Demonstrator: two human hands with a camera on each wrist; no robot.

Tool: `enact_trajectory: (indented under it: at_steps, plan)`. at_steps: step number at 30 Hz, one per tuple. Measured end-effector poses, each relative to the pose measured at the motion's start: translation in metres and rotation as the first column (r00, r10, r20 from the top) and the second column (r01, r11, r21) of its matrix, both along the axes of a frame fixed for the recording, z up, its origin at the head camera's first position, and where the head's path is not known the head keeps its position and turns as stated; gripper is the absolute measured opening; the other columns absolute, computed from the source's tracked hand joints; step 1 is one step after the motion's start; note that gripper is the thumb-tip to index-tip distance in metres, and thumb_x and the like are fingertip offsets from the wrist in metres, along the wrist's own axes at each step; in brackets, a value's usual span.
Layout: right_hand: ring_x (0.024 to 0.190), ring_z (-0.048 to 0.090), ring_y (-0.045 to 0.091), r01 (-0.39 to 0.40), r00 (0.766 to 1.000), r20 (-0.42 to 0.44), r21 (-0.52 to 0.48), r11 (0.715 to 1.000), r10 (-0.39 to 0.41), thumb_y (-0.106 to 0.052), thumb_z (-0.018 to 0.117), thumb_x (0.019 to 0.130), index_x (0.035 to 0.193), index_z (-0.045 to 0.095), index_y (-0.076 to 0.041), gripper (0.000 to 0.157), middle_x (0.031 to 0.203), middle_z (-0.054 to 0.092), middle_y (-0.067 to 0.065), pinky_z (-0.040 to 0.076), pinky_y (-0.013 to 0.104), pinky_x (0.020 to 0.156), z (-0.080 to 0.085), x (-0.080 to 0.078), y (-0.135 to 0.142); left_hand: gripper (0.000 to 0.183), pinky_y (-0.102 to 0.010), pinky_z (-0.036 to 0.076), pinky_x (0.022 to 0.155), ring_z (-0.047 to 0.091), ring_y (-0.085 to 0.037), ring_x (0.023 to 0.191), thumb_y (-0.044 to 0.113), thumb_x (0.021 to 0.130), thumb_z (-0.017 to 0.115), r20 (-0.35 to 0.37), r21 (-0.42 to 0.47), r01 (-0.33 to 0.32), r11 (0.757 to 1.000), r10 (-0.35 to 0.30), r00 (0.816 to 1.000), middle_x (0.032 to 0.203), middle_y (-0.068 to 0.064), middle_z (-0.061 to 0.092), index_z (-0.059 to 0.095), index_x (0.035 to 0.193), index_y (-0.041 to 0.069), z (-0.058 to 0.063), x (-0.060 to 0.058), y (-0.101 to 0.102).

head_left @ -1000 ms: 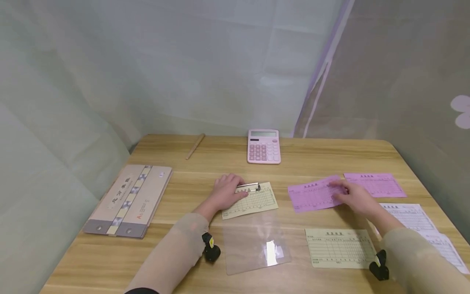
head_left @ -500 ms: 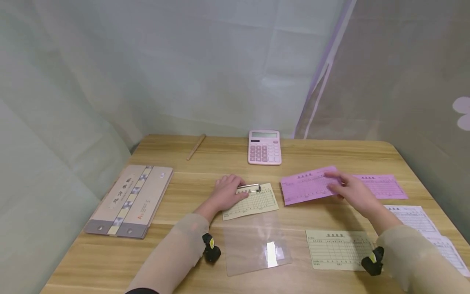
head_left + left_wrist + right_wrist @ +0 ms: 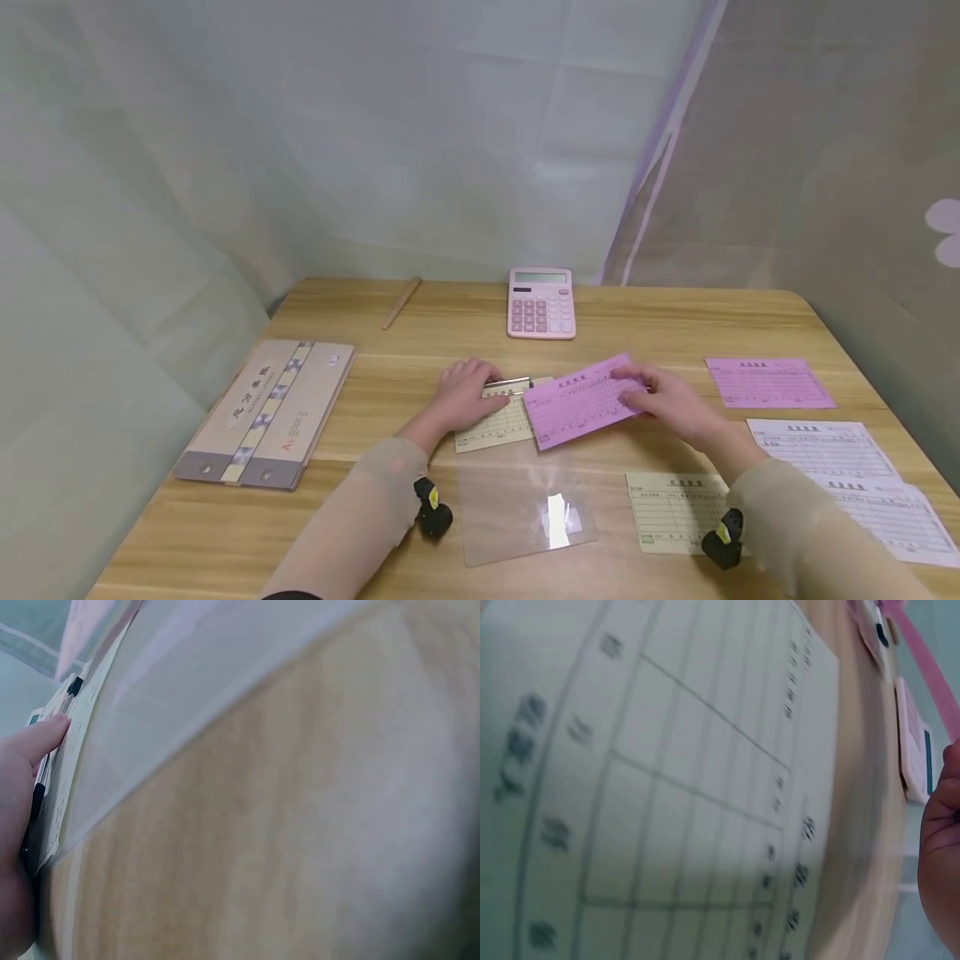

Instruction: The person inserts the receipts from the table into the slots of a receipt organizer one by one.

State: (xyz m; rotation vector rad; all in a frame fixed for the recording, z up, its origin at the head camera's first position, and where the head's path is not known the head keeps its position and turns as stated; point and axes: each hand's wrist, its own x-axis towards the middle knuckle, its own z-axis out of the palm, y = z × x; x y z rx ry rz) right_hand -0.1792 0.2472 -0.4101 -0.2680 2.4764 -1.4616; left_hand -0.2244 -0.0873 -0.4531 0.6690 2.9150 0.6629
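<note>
A clear clipboard lies in the middle of the table, a pale yellow form under its metal clip. My left hand grips the clipboard at the clip, thumb on the near side and fingers beyond it. In the left wrist view the thumb lies against the clip. Pinched by its right edge in my right hand, a pink form is tilted and overlaps the right part of the yellow form. In the right wrist view only a pink strip of it shows.
Another yellow form lies under my right forearm. To the right are a pink form and white forms. A pink calculator and a brown stick-like pen sit at the back. A bound ledger lies left.
My right hand has lifted the pink form off the table and carried it left, over the edge of the clipboard's yellow form. My left hand has stayed at the clip.
</note>
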Motion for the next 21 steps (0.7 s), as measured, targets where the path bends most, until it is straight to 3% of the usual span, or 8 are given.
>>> enact_trajectory:
  at_steps: [8,21]
  plan:
    - [0.088,0.056,0.020,-0.083,0.996,0.033,0.024,0.996,0.082,-0.022,0.065,0.088,0.127,0.055,-0.008,0.042,0.115,0.057,0.013,0.047,0.031,0.073,-0.012,0.001,-0.020,0.046,-0.037,0.029,0.091,0.042,-0.017,0.103,0.050,0.087,0.057,0.000,0.005,0.005,1.000,-0.005,1.000,0.115,0.001,0.052,0.056,0.119,0.017,0.001,0.000,0.001]
    - [0.060,0.052,0.016,-0.231,0.970,0.073,0.000,0.973,0.230,-0.020,0.065,0.088,0.125,0.055,-0.007,0.040,0.090,0.058,0.009,0.045,0.026,0.052,-0.023,0.003,-0.068,0.044,-0.037,0.030,0.089,0.043,-0.017,0.101,0.048,0.085,0.060,-0.009,0.020,-0.006,1.000,0.006,1.000,0.112,0.001,0.053,0.057,0.116,0.017,-0.001,0.000,0.000]
